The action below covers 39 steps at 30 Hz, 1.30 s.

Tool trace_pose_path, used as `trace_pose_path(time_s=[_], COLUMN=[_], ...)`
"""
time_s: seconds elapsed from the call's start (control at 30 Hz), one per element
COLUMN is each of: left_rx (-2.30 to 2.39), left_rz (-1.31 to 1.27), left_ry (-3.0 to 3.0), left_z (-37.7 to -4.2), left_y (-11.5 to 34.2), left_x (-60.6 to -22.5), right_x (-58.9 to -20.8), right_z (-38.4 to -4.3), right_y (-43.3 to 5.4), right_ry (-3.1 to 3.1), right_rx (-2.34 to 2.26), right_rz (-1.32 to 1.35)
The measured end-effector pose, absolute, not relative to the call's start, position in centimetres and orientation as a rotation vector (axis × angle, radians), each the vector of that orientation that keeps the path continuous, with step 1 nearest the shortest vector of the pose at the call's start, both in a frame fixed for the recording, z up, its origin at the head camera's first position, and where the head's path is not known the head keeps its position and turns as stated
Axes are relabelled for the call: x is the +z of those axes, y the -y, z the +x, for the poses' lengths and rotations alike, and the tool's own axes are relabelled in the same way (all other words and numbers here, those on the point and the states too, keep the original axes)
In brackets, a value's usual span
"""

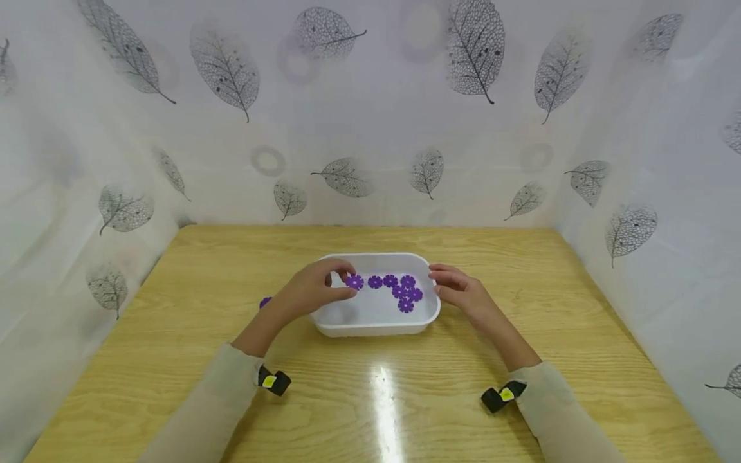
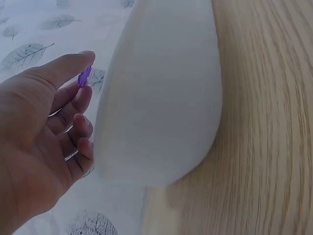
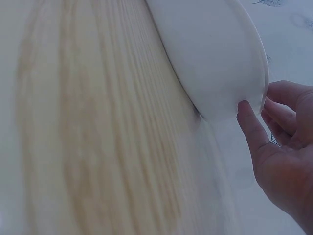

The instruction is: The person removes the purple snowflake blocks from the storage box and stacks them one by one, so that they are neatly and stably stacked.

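My left hand (image 1: 309,288) is over the left part of a white tub (image 1: 370,330) with rounded corners. Between thumb and fingertip it pinches a purple snowflake disc (image 1: 355,281), notched round its edge; the left wrist view shows the disc (image 2: 84,77) edge-on. Several more purple discs (image 1: 408,293) lie in the tub, bunched toward its right end. At that end my right hand (image 1: 466,292) touches the tub with fairly straight fingers. In the right wrist view its thumb (image 3: 251,125) rests along the outer wall (image 3: 215,63) and the other fingertips are at the rim.
Left of the tub, another purple disc (image 1: 265,301) lies on the wooden table (image 1: 278,411), partly hidden by my left wrist. A white curtain (image 1: 370,128) printed with grey leaves hangs behind the table and along both sides.
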<state>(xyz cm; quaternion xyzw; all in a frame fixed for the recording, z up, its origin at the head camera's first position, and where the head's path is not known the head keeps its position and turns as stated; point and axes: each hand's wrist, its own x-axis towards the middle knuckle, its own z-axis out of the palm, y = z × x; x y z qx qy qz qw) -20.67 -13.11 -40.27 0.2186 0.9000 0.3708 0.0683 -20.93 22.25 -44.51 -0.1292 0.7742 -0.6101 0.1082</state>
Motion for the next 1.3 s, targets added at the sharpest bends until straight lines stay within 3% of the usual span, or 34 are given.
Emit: trace_pose_path(time_s=[0.77,1.3], left_rx=[1.197,1.09], left_rz=[0.367,0.245], left_ry=[-2.83,-2.854], left_z=[-18.1,-17.6], left_y=[21.7,26.6], left_x=[-40.4,-43.1], right_x=[-44.8,-44.6], right_z=[-20.9,-21.0], right_y=[-22.1,-22.1], right_ry=[-2.295,-2.311], right_rx=[-1.794,-1.772], right_rz=[-0.379,-0.365])
